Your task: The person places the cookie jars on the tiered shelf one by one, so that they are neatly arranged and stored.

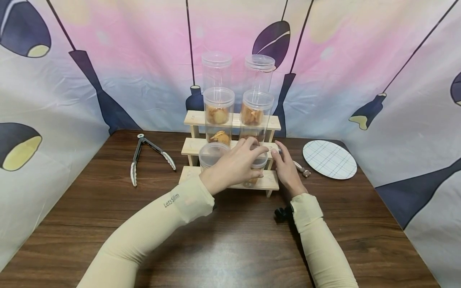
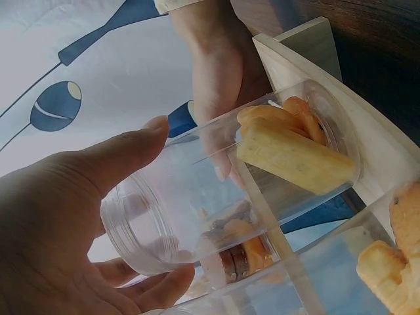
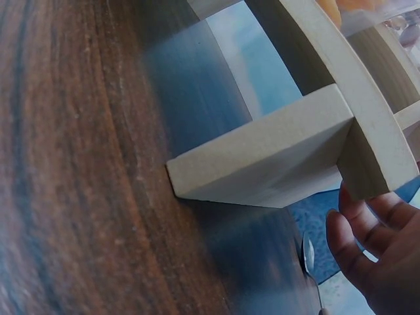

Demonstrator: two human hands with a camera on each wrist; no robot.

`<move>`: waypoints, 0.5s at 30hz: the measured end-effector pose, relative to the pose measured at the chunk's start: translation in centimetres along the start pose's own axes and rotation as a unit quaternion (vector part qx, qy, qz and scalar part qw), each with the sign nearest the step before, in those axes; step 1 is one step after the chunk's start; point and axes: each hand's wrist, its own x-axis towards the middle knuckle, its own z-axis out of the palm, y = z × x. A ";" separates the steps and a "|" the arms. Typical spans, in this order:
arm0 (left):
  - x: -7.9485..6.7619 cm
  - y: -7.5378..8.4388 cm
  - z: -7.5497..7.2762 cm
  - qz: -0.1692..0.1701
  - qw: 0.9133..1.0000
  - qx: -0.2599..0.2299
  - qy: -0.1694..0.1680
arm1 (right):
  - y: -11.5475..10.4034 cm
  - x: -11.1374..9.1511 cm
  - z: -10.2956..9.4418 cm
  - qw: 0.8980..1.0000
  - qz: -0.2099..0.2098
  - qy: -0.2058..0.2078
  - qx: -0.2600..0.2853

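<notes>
A clear lidded jar [image 2: 197,157] stands at the right end of the front step of a wooden three-step rack [image 1: 185,174]. It holds a pale yellow stick and orange-brown snacks. My left hand [image 1: 235,162] reaches over it from above, its thumb and fingers curled round the lid [image 2: 141,230]. My right hand [image 1: 288,172] is beside the rack's right side. In the right wrist view, the fingertips of the right hand [image 3: 377,246] are right at the end of a shelf board [image 3: 374,144], with nothing held. A second clear jar [image 1: 212,154] stands left of the left hand.
Several more lidded jars [image 1: 219,108] with snacks fill the higher steps. Tongs [image 1: 138,154] lie spread on the table [image 1: 223,248] at left. A checked round plate [image 1: 329,159] is at right, with a spoon [image 1: 305,173] near it. A patterned cloth [image 1: 151,64] hangs behind.
</notes>
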 end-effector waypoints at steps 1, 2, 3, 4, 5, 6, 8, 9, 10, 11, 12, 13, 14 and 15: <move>0.0 0.0 0.0 0.001 1.000 0.002 0.002 | 0.0 0.0 0.0 1.000 0.000 0.001 -0.002; 0.0 0.0 0.0 0.002 1.000 0.003 0.004 | 0.0 0.0 0.0 1.000 0.000 0.001 -0.002; 0.0 0.0 0.0 0.003 1.000 0.005 0.007 | 0.0 0.0 0.0 1.000 0.001 0.002 -0.001; -0.1 0.0 0.0 0.004 1.000 0.007 0.009 | 0.0 0.0 0.0 1.000 0.001 0.002 0.000; -0.1 0.0 0.1 0.005 1.000 0.010 0.011 | 0.0 0.0 0.0 1.000 0.002 0.003 0.000; -0.1 0.0 0.1 0.006 1.000 0.013 0.012 | 0.0 0.0 0.0 1.000 0.001 0.003 0.000; 0.0 0.0 0.1 0.006 1.000 0.017 0.013 | 0.0 0.0 0.0 1.000 0.001 0.003 -0.002; 0.0 0.0 0.1 0.006 1.000 0.020 0.013 | 0.0 0.0 0.0 1.000 0.001 0.003 -0.002; 0.0 0.0 0.1 0.005 1.000 0.021 0.013 | 0.0 0.0 0.0 1.000 0.001 0.003 -0.002; 0.0 0.0 0.1 0.004 1.000 0.023 0.013 | 0.0 0.0 0.0 1.000 0.001 0.003 -0.003; 0.0 0.0 0.1 0.003 1.000 0.025 0.013 | 0.1 0.0 0.0 1.000 0.001 0.003 -0.002; 0.0 0.0 0.1 0.003 1.000 0.028 0.013 | 0.1 0.0 0.0 1.000 0.002 0.003 -0.003; 0.0 0.0 0.2 0.003 0.999 0.030 0.014 | 0.1 0.0 0.0 1.000 0.002 0.004 -0.003; 0.0 0.0 0.2 0.003 0.999 0.033 0.015 | 0.1 0.0 0.0 1.000 0.002 0.005 -0.002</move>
